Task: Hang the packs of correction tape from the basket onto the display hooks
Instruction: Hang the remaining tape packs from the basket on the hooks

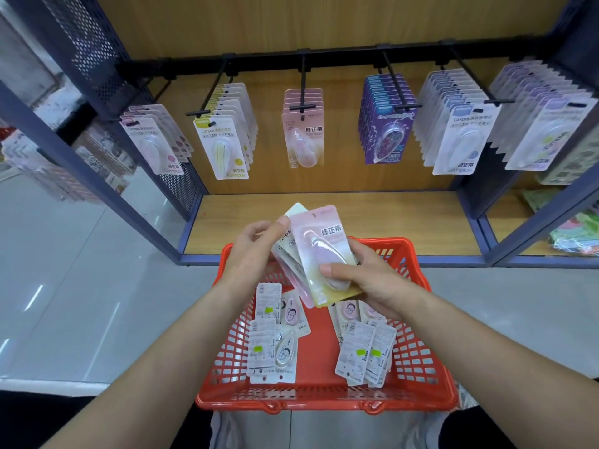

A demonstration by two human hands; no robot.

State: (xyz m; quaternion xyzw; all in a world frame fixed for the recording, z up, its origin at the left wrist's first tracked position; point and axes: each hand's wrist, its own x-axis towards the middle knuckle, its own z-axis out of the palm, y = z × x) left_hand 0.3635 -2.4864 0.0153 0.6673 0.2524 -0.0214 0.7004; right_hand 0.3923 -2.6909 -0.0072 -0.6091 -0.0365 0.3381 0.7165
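Note:
A red plastic basket (418,361) sits on the floor below me with several correction tape packs (270,345) lying in it, most face down. Above the basket, both hands hold a small fan of packs. My right hand (372,280) grips the front pink pack (319,251) at its lower end, thumb on the blister. My left hand (256,244) holds the white packs behind it (285,244), thumb at their upper edge. Black display hooks (303,92) jut from a rail above, each carrying hanging packs; the middle hook holds matching pink packs (303,137).
A wooden shelf board (405,218) lies under the hooks, framed by blue metal posts (107,189) and perforated side panels. Neighbouring bays left and right hold other goods. Grey tile floor (81,286) surrounds the basket.

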